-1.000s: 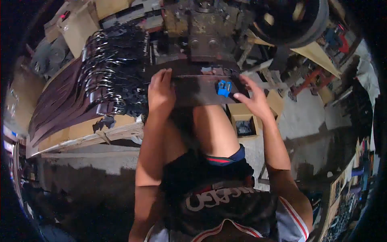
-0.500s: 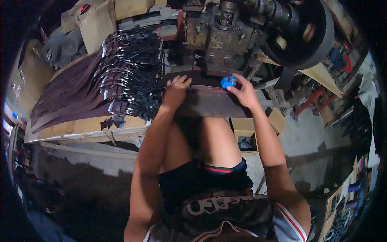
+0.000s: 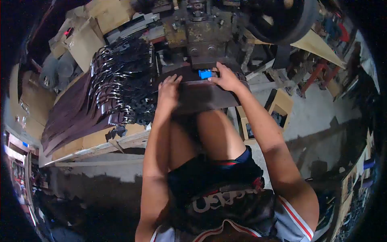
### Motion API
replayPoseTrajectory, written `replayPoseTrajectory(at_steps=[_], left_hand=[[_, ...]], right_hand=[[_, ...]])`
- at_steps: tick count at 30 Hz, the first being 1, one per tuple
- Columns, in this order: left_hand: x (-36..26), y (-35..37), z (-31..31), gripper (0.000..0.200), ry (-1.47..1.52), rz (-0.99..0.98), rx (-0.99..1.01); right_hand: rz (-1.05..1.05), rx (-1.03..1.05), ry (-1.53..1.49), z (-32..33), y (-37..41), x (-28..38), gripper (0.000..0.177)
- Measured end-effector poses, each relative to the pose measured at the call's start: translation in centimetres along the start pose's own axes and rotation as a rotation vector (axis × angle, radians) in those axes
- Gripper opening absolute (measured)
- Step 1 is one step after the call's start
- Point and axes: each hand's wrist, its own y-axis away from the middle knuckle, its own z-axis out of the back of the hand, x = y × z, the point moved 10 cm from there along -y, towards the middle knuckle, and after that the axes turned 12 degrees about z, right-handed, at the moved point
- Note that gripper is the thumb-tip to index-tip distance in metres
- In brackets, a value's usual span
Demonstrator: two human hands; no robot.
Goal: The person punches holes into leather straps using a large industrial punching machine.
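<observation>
My right hand (image 3: 228, 80) pinches a small blue block (image 3: 205, 74) between thumb and fingers, just in front of the press head. Its exact kind I cannot make out. Under it lies a dark brown sheet (image 3: 185, 73), which looks like leather, at the front of the machine. My left hand (image 3: 169, 90) rests on the left part of that sheet with its fingers spread and nothing gripped. A dark board or flap (image 3: 199, 97) hangs along the front edge, above my knees.
The old metal press (image 3: 205, 34) stands directly ahead, with a large dark flywheel (image 3: 278, 24) at upper right. To the left, a bench (image 3: 133, 135) carries many brown straps (image 3: 74, 107) with shiny buckles (image 3: 107, 80). An open cardboard box (image 3: 282, 103) sits on the floor at right.
The view has swung, shifting the machine left and up in the picture. My right hand has moved the blue block slightly closer to the press head and turned it. The left hand stays on the sheet.
</observation>
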Motion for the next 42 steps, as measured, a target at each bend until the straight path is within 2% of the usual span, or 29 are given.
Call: replayPoseTrajectory(at_steps=[4, 6, 10, 16, 19, 22, 25, 28, 34, 37, 40, 42], left_hand=[[0.4, -0.6, -1.0, 0.046, -0.021, 0.069, 0.05], [0.6, -0.7, -1.3, 0.041, -0.031, 0.079, 0.039], [0.9, -0.8, -1.6, 0.039, -0.019, 0.079, 0.061], [0.5, -0.8, -1.4, 0.038, -0.012, 0.063, 0.048], [0.2, -0.8, -1.0, 0.039, 0.005, 0.058, 0.035], [0.4, -0.8, -1.2, 0.039, 0.008, 0.07, 0.047], [1.0, -0.9, -1.7, 0.039, 0.018, 0.071, 0.061], [0.9, -0.9, -1.7, 0.039, 0.01, 0.064, 0.06], [1.1, -0.8, -1.7, 0.038, 0.016, 0.081, 0.063], [1.3, -0.9, -1.6, 0.037, 0.055, 0.088, 0.053], [1.5, -0.9, -1.4, 0.036, 0.059, 0.106, 0.035], [1.9, -0.9, -1.4, 0.036, 0.057, 0.135, 0.034]], right_hand=[[-0.033, -0.036, 0.072, 0.1, 0.5, 0.1, 0.084], [-0.048, -0.026, -0.008, -0.1, 0.6, -0.1, 0.084], [-0.097, -0.08, -0.064, -0.3, 0.6, -0.9, 0.083], [-0.083, -0.056, -0.001, -0.1, 0.5, -0.6, 0.081], [-0.093, -0.052, -0.072, -0.6, 0.3, -1.4, 0.079], [-0.045, -0.069, -0.032, -0.5, 0.3, -1.2, 0.067], [0.0, -0.074, -0.012, -0.6, 0.2, -1.0, 0.066], [-0.031, -0.05, 0.002, -0.8, 0.1, -1.4, 0.081], [-0.036, -0.016, 0.004, -0.2, 0.4, -0.5, 0.081], [-0.088, -0.111, -0.301, 0.5, 0.7, -1.7, 0.081], [-0.122, -0.037, -0.507, -0.1, 0.6, -2.1, 0.077], [-0.095, -0.016, -0.412, 0.0, 0.5, -1.8, 0.077]])
